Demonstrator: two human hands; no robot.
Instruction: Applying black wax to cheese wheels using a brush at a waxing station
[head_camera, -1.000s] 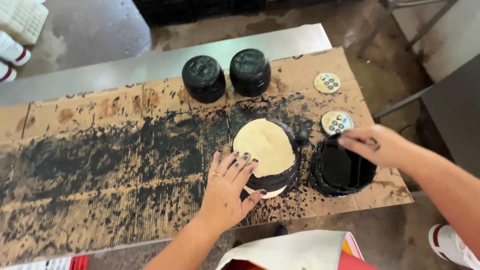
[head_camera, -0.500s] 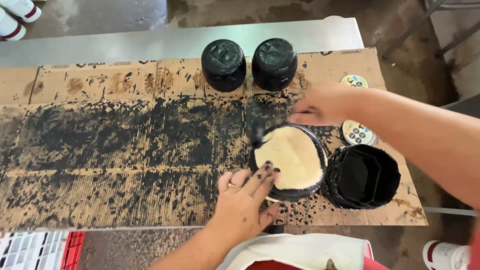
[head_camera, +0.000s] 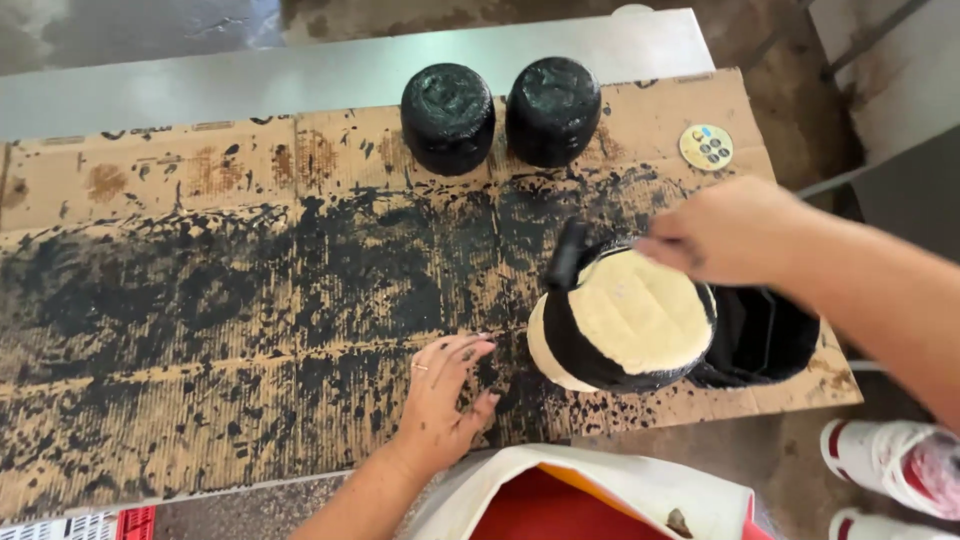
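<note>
1. Coating step in hand, by the look of it: pale cheese wheel (head_camera: 640, 320) tilted on stained cardboard (head_camera: 200, 290), band near the base blackened, top bare.
2. Right hand (head_camera: 725, 232) closed around brush handle, black brush head (head_camera: 566, 256) against wheel's upper left edge.
3. Left hand (head_camera: 443, 385) flat and open, gripping nothing, just beside wheel.
4. Next move likely needs steadying and turning.
5. Black tub (head_camera: 765, 335) touching at right; cardboard edge close; open room leftward. Two coated wheels (head_camera: 500, 112) well apart.
</note>
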